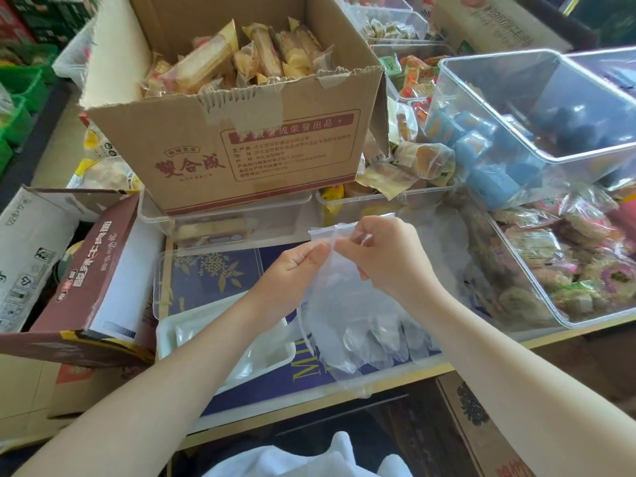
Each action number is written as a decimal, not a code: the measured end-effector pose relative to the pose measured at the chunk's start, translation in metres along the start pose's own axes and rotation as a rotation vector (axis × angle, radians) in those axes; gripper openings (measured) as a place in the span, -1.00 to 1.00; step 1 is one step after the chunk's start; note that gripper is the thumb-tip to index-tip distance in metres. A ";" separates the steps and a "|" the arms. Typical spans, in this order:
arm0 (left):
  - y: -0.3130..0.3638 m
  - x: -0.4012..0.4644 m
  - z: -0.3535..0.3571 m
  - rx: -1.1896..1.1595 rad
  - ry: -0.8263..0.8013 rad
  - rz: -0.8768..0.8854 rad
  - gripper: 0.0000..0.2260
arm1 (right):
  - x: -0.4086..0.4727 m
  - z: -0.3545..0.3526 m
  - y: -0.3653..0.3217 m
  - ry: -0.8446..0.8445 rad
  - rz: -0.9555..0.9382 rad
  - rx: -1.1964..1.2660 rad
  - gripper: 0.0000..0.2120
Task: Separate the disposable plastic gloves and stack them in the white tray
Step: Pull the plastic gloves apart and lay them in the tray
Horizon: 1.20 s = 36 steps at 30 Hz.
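A bunch of clear disposable plastic gloves (347, 325) hangs in the air in front of me, finger ends down. My left hand (292, 273) and my right hand (382, 256) both pinch the gloves' cuff edge at the top, close together. Below and to the left, the white tray (165, 335) lies on a dark blue box lid, partly hidden by my left forearm. Clear plastic lies inside the tray.
A big cardboard box of wrapped snacks (241, 132) stands behind on clear bins. A brown open carton (93, 277) lies at the left. Clear bins of packaged food (550, 256) fill the right. The counter's front edge (430, 373) runs below the hanging gloves.
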<state>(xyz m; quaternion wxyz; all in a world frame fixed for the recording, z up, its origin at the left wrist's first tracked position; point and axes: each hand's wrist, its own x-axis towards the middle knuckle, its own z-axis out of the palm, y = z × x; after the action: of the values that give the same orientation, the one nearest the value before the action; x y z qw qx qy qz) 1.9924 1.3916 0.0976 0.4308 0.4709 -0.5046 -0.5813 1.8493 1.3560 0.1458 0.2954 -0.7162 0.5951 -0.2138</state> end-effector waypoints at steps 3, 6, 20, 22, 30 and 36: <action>0.001 0.000 -0.002 -0.005 -0.012 -0.008 -0.68 | 0.002 0.001 -0.001 0.058 -0.010 -0.046 -0.58; 0.004 -0.001 -0.003 -0.046 -0.043 -0.016 -0.64 | 0.001 0.003 -0.001 0.101 -0.034 -0.130 -0.56; 0.004 0.001 -0.017 -0.310 -0.008 -0.070 -0.75 | 0.014 -0.003 0.029 0.218 -0.031 0.127 -0.54; 0.008 0.002 -0.022 -0.402 -0.015 -0.114 -0.73 | 0.022 -0.007 0.048 0.160 0.038 0.323 -0.22; 0.007 0.007 -0.026 -0.542 -0.098 -0.153 -0.71 | 0.023 -0.013 0.065 -0.277 0.046 0.821 -0.98; -0.001 0.006 -0.031 -0.073 -0.195 -0.250 -0.78 | 0.031 -0.023 0.072 -0.210 -0.021 0.788 -0.94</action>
<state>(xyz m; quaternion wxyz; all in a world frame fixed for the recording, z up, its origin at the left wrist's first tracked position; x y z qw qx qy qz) 2.0215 1.3801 0.0947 0.3208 0.4555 -0.4599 -0.6914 1.7882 1.3137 0.1119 0.6042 -0.5719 0.4270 -0.3542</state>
